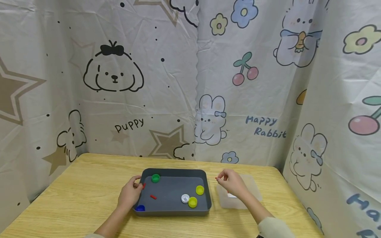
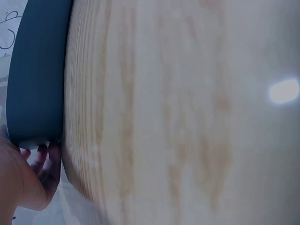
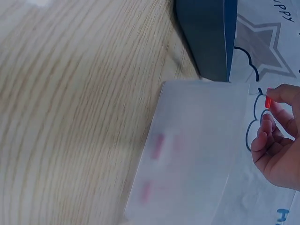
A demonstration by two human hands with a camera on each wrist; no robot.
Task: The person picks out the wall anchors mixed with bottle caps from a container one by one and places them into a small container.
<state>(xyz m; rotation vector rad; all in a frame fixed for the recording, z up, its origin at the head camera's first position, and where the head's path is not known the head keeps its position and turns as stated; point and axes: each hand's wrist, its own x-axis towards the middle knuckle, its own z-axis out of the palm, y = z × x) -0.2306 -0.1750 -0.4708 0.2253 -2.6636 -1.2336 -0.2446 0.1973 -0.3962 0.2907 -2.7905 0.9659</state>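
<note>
A dark grey tray (image 1: pixel 172 213) lies on the table. My left hand (image 1: pixel 130 195) grips its left wall, thumb at the rim and fingers against the outside, as the left wrist view also shows. One short red stick (image 1: pixel 144 186) is close by that thumb; another red stick (image 1: pixel 153 197) lies on the tray floor. To the right, my right hand (image 1: pixel 233 183) pinches a small red stick (image 3: pixel 268 99) between thumb and index finger. It is held above a translucent box (image 3: pixel 197 140), through whose wall blurred red shapes show.
Inside the tray are a green cap (image 1: pixel 155 178), a blue cap (image 1: pixel 140 208), a white cap (image 1: pixel 185 198) and two yellow caps (image 1: pixel 192 202). Patterned cloth (image 1: pixel 166 82) hangs behind and beside the wooden table (image 1: pixel 98 172).
</note>
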